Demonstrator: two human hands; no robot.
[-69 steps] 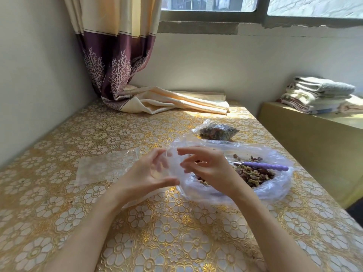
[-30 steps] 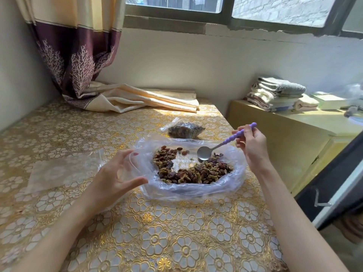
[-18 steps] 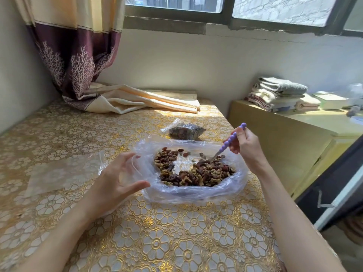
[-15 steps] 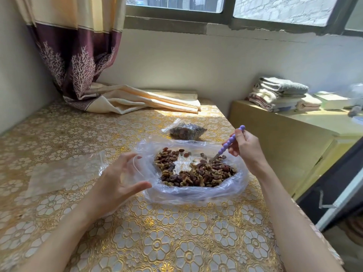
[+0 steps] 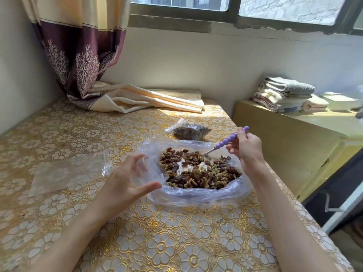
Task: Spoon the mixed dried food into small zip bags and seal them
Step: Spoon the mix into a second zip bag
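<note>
The right hand [image 5: 245, 149] pinched the purple beaded handle of a spoon [image 5: 228, 141] between thumb and fingers, the handle slanting up to the far right while the metal bowl end dipped into the far right part of the mixed dried food [image 5: 198, 171]. That food, a heap of nuts, raisins and greenish seeds, lay in a wide clear plastic bag [image 5: 196, 197] spread open on the table [image 5: 157, 242], between the two forearms.

The left hand [image 5: 127, 181] was at the near left rim of that bag, its grip curved round a small clear zip bag [image 5: 141, 173], thumb below and fingers above, so that the mouth of the little bag faced right toward the food. How wide that mouth stood is hard to tell, the film being transparent.

Left of the left hand, flat on the flowered gold tablecloth, lay a stack of empty clear bags [image 5: 66, 171]. Just beyond the big bag, on the far side, lay a filled zip bag [image 5: 190, 131] of dark food. Farther still, a curtain [image 5: 82, 52] hung at the far left corner with its hem trailing over the table. To the right, apart from the table, folded towels [image 5: 282, 93] sat stacked on a yellow cabinet [image 5: 294, 138].
</note>
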